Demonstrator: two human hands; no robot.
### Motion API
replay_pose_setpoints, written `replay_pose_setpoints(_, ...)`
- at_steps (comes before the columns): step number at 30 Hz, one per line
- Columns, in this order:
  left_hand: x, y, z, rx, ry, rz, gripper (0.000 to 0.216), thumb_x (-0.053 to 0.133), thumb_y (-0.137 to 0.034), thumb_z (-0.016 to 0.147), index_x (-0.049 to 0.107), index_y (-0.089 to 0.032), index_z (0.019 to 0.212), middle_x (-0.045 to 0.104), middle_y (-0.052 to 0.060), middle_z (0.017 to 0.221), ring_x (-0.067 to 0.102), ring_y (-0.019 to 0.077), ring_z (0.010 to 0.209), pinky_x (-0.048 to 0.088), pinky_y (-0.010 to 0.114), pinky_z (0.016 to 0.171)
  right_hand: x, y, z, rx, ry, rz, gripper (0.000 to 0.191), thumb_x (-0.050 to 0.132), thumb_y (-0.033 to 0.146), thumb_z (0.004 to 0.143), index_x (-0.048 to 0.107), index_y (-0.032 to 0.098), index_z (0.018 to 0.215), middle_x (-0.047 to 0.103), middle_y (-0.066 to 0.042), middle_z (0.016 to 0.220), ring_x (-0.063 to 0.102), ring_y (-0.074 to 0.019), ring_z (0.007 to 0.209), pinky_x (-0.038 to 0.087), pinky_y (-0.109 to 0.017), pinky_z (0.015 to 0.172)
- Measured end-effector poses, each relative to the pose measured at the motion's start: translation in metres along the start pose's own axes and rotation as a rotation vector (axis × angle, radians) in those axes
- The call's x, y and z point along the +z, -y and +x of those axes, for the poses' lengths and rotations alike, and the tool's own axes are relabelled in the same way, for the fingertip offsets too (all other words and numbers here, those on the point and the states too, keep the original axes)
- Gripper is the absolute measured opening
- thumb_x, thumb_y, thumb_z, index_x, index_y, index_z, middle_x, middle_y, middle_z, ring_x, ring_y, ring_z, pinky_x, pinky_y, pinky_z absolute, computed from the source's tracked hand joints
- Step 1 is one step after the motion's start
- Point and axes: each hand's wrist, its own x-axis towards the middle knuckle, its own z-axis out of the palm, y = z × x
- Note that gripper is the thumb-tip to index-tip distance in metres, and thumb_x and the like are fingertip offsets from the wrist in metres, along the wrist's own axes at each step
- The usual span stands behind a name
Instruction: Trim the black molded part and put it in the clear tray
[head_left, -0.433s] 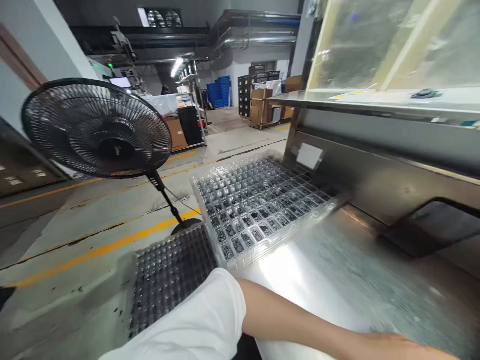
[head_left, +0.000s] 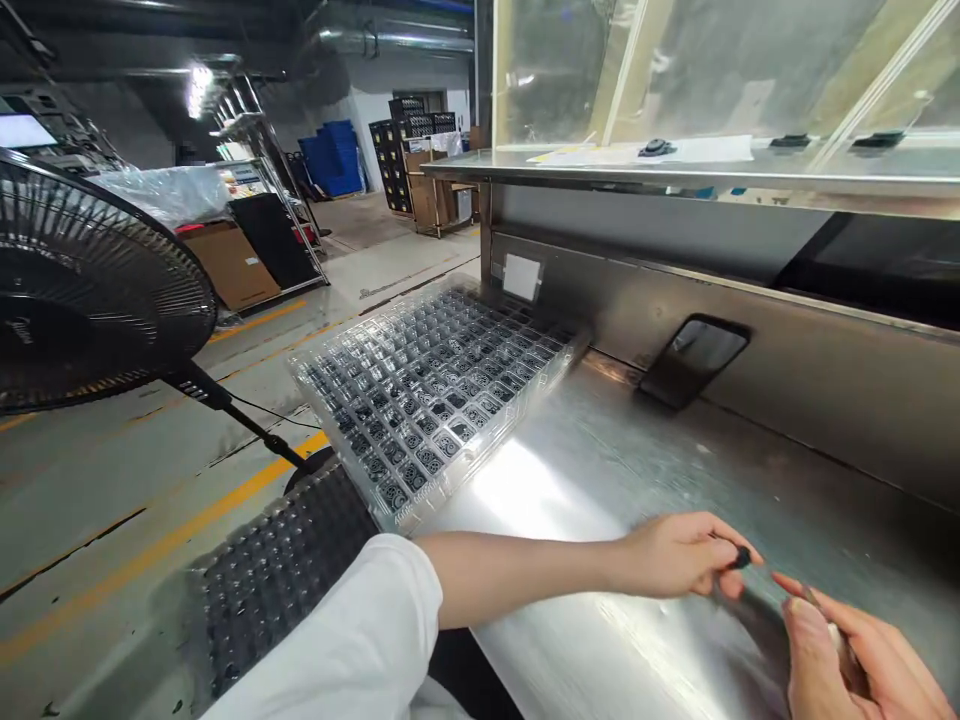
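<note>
My left hand (head_left: 679, 556) is closed, pinching a small black part (head_left: 741, 557) between thumb and fingers above the metal worktop (head_left: 637, 640). Just to its right, at the lower right of the view, my right hand (head_left: 862, 645) is closed too, fingertips pointing at the left hand. Something slim, with a pale bit showing, sits in its grip; the fingers hide most of it. Left of the hands, a clear plastic tray (head_left: 480, 455) rests on the worktop's far left end. Rows of small pockets in it hold dark patterned parts.
A second pocketed tray (head_left: 262, 570) lies lower, left of the worktop. A black stand fan (head_left: 90, 290) is at the left. A dark phone-like slab (head_left: 694, 360) leans against the metal back panel. Above runs a metal shelf (head_left: 570, 165) with small black parts.
The view has swung right. My left hand, blurred at the bottom edge before, now shows fully with the black part in its fingers. My right hand has come into view.
</note>
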Motion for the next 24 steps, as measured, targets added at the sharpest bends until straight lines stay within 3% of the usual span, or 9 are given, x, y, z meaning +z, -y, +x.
replay_pose_setpoints(7, -0.002, -0.01, -0.007, -0.005, -0.012, -0.074, 0.029, 0.057, -0.029, 0.096, 0.06, -0.01, 0.117, 0.057, -0.004, 0.065, 0.033, 0.0041, 0.043, 0.021, 0.021, 0.048, -0.002, 0.005, 0.001, 0.025, 0.042, 0.002, 0.074, 0.042, 0.083, 0.095, 0.077, 0.018, 0.097, 0.075, -0.01, 0.082, 0.067, -0.0238, 0.067, 0.047, -0.034, 0.062)
replay_pose_setpoints(15, -0.003, -0.011, -0.013, 0.071, 0.01, -0.119, 0.054, 0.074, -0.059, 0.082, 0.058, -0.015, 0.109, 0.052, -0.004, 0.063, 0.033, 0.006, 0.048, 0.017, 0.02, 0.049, 0.003, 0.002, -0.007, -0.09, 0.003, 0.096, 0.051, 0.053, 0.063, 0.106, 0.077, 0.019, 0.116, 0.075, -0.004, 0.083, 0.064, -0.0159, 0.056, 0.047, -0.028, 0.058)
replay_pose_setpoints(24, -0.001, -0.009, -0.016, 0.096, 0.032, -0.084, 0.054, 0.076, -0.059, 0.085, 0.057, -0.016, 0.112, 0.047, -0.007, 0.063, 0.025, 0.0051, 0.048, 0.015, 0.019, 0.047, 0.002, 0.009, -0.01, -0.13, 0.043, 0.125, 0.037, 0.052, 0.045, 0.11, 0.068, 0.018, 0.13, 0.07, -0.001, 0.083, 0.063, -0.0153, 0.062, 0.047, -0.027, 0.063)
